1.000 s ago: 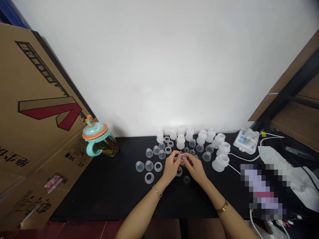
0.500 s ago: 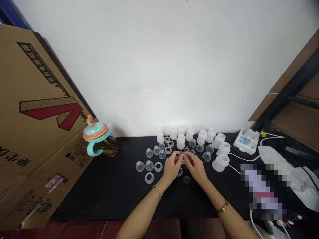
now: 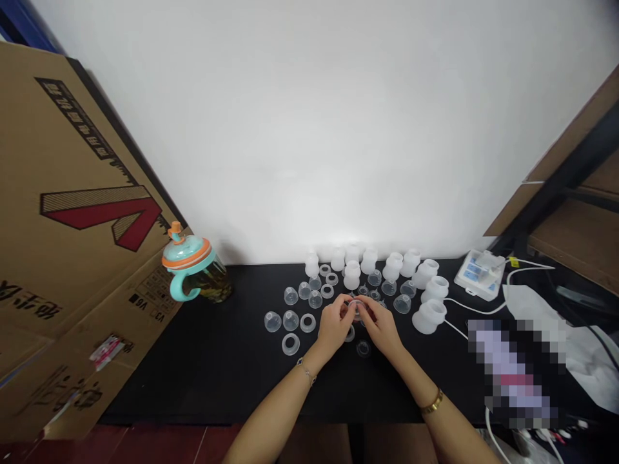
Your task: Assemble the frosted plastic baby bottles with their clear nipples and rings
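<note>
The left hand and right hand (a gold bangle on that wrist) pinch one clear piece between their fingers over the table, before white bottles.

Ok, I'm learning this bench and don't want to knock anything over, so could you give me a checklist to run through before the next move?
1. Grip: ok. The left hand and right hand hold a small transparent part between their fingertips.
2. Fit of that part: cannot tell; fingers cover much of it.
3. Space around the hands uncluttered: not ok. A transparent round piece lies just in front of them, nearer the person.
4. White bottles off the hands: ok; they stand beyond and to the right.
5. Lidded jug away from the hands: ok; it stands far left, lid on.
</note>
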The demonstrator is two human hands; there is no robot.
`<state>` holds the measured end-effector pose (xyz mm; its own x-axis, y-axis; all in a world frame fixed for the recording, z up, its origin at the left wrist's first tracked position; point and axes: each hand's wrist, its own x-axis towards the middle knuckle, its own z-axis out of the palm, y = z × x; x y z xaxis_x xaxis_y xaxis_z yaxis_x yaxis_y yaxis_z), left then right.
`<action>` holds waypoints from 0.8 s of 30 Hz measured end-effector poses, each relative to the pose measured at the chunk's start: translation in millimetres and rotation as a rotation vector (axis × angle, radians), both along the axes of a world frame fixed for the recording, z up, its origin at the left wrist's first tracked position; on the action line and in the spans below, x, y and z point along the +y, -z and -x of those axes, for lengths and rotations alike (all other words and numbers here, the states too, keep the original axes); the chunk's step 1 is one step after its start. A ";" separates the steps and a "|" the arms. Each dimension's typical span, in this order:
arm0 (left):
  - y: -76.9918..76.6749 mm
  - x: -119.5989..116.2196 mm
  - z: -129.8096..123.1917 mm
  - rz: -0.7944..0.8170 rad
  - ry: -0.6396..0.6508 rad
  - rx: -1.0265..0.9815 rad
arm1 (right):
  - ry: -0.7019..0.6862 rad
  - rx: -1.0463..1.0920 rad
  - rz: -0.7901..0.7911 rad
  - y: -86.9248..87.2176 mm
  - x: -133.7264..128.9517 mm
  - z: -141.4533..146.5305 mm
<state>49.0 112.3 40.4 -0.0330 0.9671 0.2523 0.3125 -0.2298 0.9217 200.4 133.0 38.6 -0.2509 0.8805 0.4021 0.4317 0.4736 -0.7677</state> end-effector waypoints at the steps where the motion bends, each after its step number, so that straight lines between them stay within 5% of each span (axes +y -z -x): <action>1: 0.6 0.1 -0.2 0.004 0.002 -0.009 | -0.007 -0.001 0.005 0.2 -0.1 0.0; 24: -2.0 -3.4 -2.6 0.019 -0.008 -0.105 | -0.002 0.000 0.012 -1.8 -0.9 1.2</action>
<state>51.6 108.9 42.5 -0.0662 0.9713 0.2285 0.2161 -0.2097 0.9536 199.2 132.1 40.4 -0.2531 0.8845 0.3919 0.4308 0.4657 -0.7730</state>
